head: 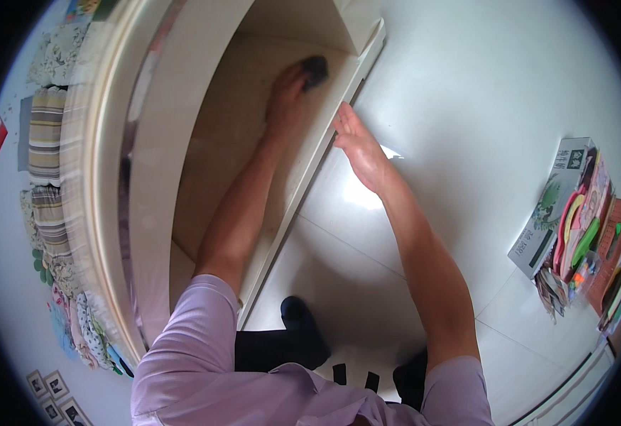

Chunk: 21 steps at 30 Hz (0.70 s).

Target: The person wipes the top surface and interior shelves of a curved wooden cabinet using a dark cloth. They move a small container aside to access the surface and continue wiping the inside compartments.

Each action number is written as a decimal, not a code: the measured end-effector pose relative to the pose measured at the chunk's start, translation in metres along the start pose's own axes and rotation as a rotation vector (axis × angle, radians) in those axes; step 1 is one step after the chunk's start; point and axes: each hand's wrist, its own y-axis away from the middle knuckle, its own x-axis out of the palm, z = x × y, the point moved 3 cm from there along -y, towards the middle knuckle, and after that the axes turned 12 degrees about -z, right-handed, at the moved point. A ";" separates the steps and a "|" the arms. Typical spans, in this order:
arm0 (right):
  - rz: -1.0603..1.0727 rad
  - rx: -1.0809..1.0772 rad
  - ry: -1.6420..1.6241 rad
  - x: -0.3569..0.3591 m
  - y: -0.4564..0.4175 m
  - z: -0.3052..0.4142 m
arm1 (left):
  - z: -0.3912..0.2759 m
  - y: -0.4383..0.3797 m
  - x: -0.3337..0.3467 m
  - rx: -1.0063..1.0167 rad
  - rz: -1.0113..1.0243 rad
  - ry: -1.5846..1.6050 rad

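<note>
My left hand [283,104] reaches into the open compartment of a white cabinet [153,175]. Its fingers are closed on a dark grey cloth or sponge [315,73], too blurred to tell which, against the compartment's beige inner panel [252,69]. Outside the compartment, my right hand [361,149] is held with its palm flat and the thumb apart. Its fingertips meet or nearly meet the white front edge [318,154] of the cabinet; contact is not certain. Nothing is in this hand.
Pale glossy floor tiles [481,101] lie to the right. A printed carton [547,202] stands there beside an orange-red basket [614,250] and several colourful items. Striped cushions [48,136] and folded textiles [89,330] line the far left. My dark shoe [302,325] is close to the cabinet.
</note>
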 end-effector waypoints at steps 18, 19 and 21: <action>-0.121 0.087 -0.158 -0.015 0.050 -0.037 | 0.007 0.164 -0.199 -0.838 -0.041 -0.246; -0.113 0.120 -0.163 -0.008 0.053 -0.046 | 0.009 0.185 -0.198 -0.702 -0.093 -0.407; -0.101 0.172 -0.171 0.006 0.055 -0.060 | -0.001 0.217 -0.169 -0.406 -0.183 -0.713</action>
